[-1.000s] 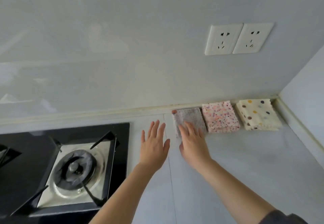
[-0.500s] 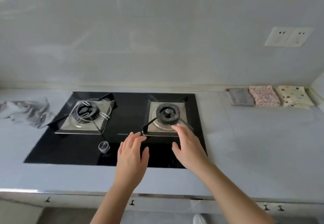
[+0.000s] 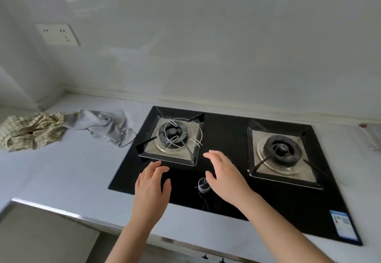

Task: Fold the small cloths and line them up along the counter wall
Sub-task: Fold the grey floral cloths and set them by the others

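Two unfolded cloths lie crumpled on the counter left of the hob: a grey cloth [image 3: 105, 125] and, further left, a green checked cloth [image 3: 31, 130]. At the far right edge a corner of a folded grey cloth [image 3: 373, 136] shows by the wall. My left hand [image 3: 151, 186] hovers over the front of the hob with fingers relaxed and holds nothing. My right hand [image 3: 225, 175] hovers beside it above the hob's knob [image 3: 203, 184], fingers loosely spread and empty.
A black glass gas hob [image 3: 226, 196] with a left burner [image 3: 174, 137] and a right burner [image 3: 281, 151] fills the counter's middle. A wall socket [image 3: 57, 34] sits on the left wall. The counter's front edge [image 3: 61, 211] runs below my arms.
The view has swung left, away from the row of folded cloths toward the crumpled ones. Both hands have moved left across the hob, still empty.
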`<state>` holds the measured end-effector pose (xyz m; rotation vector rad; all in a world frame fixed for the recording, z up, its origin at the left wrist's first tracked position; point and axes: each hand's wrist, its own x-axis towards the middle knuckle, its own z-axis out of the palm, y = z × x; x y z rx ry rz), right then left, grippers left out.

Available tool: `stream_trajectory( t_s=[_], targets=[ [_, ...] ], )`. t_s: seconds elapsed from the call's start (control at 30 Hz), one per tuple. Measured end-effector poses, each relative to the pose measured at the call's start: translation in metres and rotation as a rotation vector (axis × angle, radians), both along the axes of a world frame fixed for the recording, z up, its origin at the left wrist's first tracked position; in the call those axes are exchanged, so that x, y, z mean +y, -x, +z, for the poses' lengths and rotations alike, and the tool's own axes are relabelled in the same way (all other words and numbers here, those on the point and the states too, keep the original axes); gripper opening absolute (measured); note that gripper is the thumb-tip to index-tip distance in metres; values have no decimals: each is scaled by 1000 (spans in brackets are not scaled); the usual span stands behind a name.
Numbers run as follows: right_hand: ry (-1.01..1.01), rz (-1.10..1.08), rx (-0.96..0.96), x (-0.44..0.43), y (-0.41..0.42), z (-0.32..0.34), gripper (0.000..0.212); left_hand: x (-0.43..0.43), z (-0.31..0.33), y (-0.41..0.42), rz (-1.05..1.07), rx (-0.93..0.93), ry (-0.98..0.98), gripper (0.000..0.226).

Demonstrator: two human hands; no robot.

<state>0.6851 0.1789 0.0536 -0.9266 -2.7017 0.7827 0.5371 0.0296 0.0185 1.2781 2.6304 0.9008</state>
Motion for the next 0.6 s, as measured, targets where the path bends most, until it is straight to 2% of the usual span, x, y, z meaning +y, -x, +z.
stream_trajectory(
  t_s=[0.27, 0.43, 0.6],
  targets=[
    [21, 210, -24, -19, 201, 9, 46, -37, 3, 176, 128, 57, 55, 25],
    [35, 230, -114, -33, 300, -15, 45, -45, -17, 282, 57, 111, 155, 25],
    [72, 147, -221, -39, 394, -65, 46, -30, -51, 400, -61, 121, 276, 29]
  ],
)
